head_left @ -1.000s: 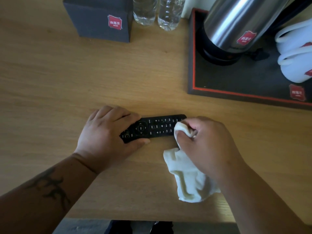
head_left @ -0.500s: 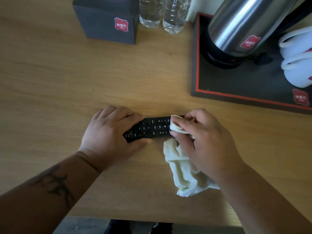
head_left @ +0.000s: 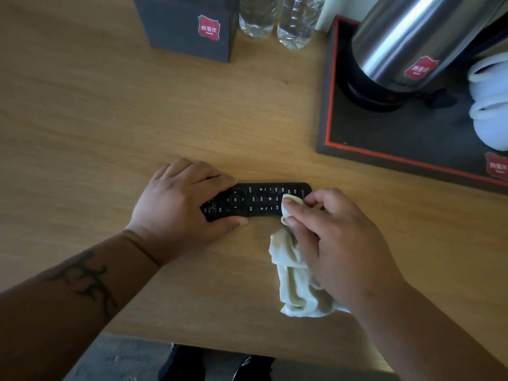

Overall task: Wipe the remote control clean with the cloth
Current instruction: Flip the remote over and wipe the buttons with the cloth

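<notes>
Since a moment ago, your right hand (head_left: 338, 243) is sliding the cloth (head_left: 295, 284) back toward the right end of the remote control (head_left: 258, 200), so more buttons are showing. Your right fingers (head_left: 299, 215) are pinching the cloth and pressing a bunched bit onto the remote. Your left hand (head_left: 176, 213) is gripping the remote's left end, fingers curled over the far edge, thumb on the near edge. The remote is lying flat on the bench (head_left: 110, 119), sideways in front of you. Lots of bare wood is lying to the left. The black tray (head_left: 384, 158) is sitting near on the right, and the bench's near edge is close behind the cloth.
</notes>
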